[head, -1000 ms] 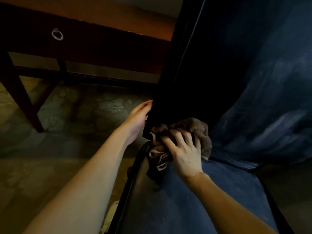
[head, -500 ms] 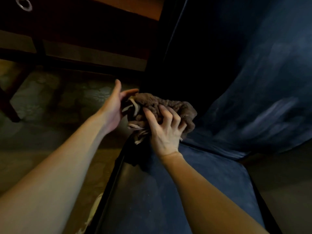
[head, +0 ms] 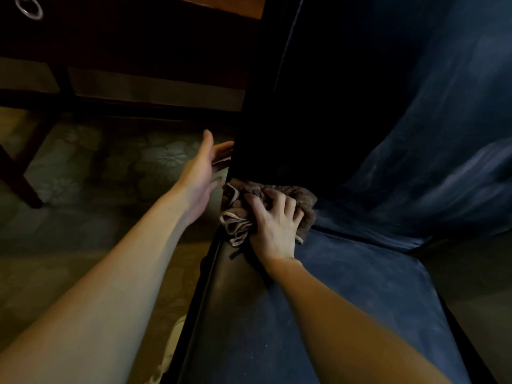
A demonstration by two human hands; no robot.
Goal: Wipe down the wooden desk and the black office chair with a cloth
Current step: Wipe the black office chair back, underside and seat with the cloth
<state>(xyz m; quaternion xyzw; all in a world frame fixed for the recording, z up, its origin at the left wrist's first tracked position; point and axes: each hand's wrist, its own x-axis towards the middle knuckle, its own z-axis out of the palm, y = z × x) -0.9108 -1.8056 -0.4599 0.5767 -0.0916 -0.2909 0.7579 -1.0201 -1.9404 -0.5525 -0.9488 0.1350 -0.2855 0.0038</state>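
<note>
No readable brand, label or writing on anything in view. My right hand lies palm down, fingers curled into the bunched brown cloth, pressing it where the chair seat meets its backrest, at the seat's left edge. My left hand reaches toward the backrest's edge, fingers straight, holding nothing. The worktop stands behind, left.

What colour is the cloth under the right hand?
The cloth is brown with a paler edge band, seen in the head view.
</note>
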